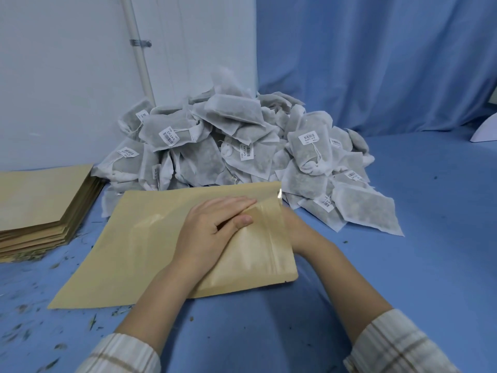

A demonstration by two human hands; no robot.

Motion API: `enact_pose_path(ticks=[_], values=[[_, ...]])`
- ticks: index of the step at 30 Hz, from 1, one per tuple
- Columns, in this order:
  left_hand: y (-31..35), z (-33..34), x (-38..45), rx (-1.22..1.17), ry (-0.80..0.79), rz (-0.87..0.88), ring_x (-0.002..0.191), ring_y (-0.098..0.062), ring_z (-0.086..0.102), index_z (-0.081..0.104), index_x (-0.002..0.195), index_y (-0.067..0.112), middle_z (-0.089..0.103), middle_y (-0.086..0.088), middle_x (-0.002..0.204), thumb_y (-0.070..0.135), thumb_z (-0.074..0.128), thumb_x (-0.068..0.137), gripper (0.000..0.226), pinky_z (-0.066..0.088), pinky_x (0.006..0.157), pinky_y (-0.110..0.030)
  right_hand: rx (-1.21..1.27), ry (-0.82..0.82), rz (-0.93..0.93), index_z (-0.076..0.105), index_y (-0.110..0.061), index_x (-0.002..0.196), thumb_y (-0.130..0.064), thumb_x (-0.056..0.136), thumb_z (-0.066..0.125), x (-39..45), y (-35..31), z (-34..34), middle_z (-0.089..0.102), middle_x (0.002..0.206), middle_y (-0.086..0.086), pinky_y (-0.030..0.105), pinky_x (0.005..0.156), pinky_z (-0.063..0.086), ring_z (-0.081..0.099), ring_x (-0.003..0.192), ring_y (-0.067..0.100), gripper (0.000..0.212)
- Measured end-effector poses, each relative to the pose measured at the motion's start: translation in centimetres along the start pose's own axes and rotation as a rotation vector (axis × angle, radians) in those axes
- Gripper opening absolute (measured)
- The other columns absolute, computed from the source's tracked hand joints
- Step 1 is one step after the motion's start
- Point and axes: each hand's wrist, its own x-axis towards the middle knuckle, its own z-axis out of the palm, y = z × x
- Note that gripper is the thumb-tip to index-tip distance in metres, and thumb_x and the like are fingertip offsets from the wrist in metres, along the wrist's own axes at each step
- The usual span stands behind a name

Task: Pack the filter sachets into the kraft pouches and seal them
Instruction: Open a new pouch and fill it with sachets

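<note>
A large kraft pouch lies flat on the blue table, its mouth turned right toward the sachets. My left hand rests on it. The thumb lies on the raised upper layer at the mouth and the straight fingers lie just beyond that edge, so the hand pinches the layer. My right hand reaches into the mouth under this layer, with only its heel and wrist showing. A big heap of white filter sachets with barcode labels sits behind the pouch.
A stack of flat kraft pouches lies at the left edge. White wall panel and a pipe stand behind the heap, a blue curtain at the right. Dried herb crumbs litter the table at front left.
</note>
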Motion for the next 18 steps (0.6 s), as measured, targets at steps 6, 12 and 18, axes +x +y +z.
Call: enact_pose_path(ticks=[6,12,18], values=[[-0.9,-0.3,0.0,0.077,0.054,-0.059,0.105,0.019,0.047,0.069,0.110,0.036,0.061,0.032,0.111,0.048,0.052,0.082,0.034,0.031,0.096,-0.009,-0.948,0.456,0.291,0.053,-0.015,0.118,-0.033,0.085,0.058,-0.4,2.6,-3.9,0.052,0.119,0.006,0.033,0.087,0.039,0.047,0.109,0.026,0.038],[-0.9,-0.5,0.0,0.066,0.078,-0.047,0.102,0.027,0.044,0.070,0.110,0.033,0.056,0.037,0.107,0.044,0.055,0.083,0.033,0.028,0.091,-0.002,-0.931,0.604,0.420,0.048,-0.002,0.107,-0.001,0.086,0.045,0.2,2.8,-3.5,0.059,0.106,0.018,0.035,0.070,0.043,0.055,0.101,0.034,0.021],[-1.2,-0.6,-0.1,0.076,0.106,-0.070,0.101,0.029,0.043,0.070,0.109,0.032,0.057,0.036,0.106,0.038,0.060,0.083,0.028,0.027,0.091,0.000,-0.450,0.703,0.230,0.067,-0.019,0.110,-0.025,0.082,0.058,0.3,0.0,-3.3,0.069,0.099,0.004,0.028,0.075,0.045,0.060,0.097,0.024,0.029]])
